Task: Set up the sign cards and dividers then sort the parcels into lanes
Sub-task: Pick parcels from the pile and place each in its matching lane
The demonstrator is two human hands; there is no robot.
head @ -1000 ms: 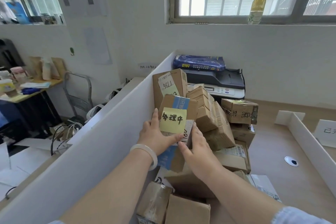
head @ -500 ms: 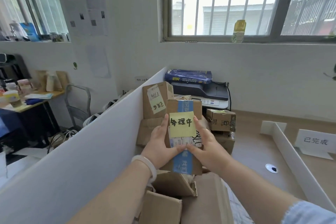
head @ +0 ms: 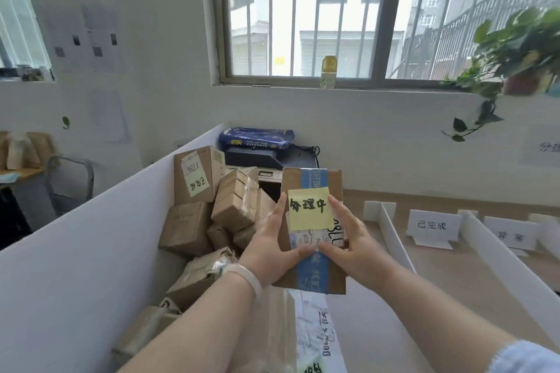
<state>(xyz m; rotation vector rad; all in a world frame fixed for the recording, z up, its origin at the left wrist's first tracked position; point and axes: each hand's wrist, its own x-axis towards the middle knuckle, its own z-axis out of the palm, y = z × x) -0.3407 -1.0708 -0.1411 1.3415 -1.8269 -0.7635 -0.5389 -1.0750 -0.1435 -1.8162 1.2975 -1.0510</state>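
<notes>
A brown cardboard parcel [head: 312,182] with blue tape and a yellow sticky note [head: 309,209] is lifted in front of me. My left hand [head: 268,244] grips its left edge and my right hand [head: 351,239] grips its right edge, thumbs meeting on its face. To the left lies a heap of brown parcels [head: 194,221] against a tall white board [head: 85,251]. At the right, white dividers [head: 394,230] [head: 503,260] stand on the wooden table, with white sign cards [head: 431,225] [head: 512,235] between them.
A black printer [head: 272,157] with a blue pack [head: 257,138] on top stands behind the heap. A white mailer bag [head: 315,330] lies below the held parcel. A bottle [head: 328,71] and a trailing plant [head: 509,57] are on the window sill.
Both hands have carried the parcel to the right, away from the heap and toward the divider lanes. The view has turned right, bringing a second sign card and divider into sight.
</notes>
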